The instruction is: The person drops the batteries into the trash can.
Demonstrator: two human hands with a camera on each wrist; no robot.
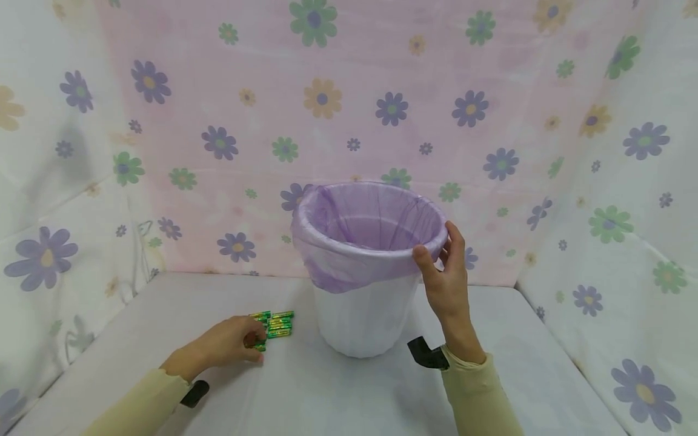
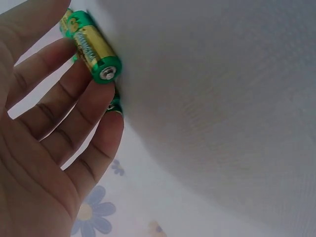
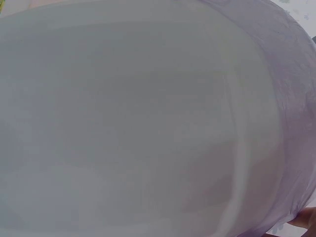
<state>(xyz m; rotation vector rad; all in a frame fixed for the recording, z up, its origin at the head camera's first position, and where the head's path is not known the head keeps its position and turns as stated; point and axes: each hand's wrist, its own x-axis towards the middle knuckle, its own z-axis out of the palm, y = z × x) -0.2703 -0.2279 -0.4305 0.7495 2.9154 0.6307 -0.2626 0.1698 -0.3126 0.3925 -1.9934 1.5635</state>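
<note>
Several green and gold batteries (image 1: pixel 280 325) lie in a cluster on the white table, left of the bin. My left hand (image 1: pixel 226 344) is at their left end, partly covering them. In the left wrist view, its loosely bent fingers (image 2: pixel 101 113) touch a battery (image 2: pixel 96 47) whose metal tip shows. A second battery peeks out behind the fingertips. My right hand (image 1: pixel 449 287) grips the rim of a white trash bin (image 1: pixel 365 315), thumb on the near side. A thin purple bag (image 1: pixel 349 272) lines the bin and folds down over its rim. The bin's side (image 3: pixel 138 118) fills most of the right wrist view.
The white table (image 1: pixel 305 399) extends around the bin and batteries. A pink flower-printed cloth (image 1: pixel 360 72) hangs behind, with white flowered cloth (image 1: pixel 616 242) at both sides. Dark wrist mounts (image 1: pixel 428 354) protrude below both hands.
</note>
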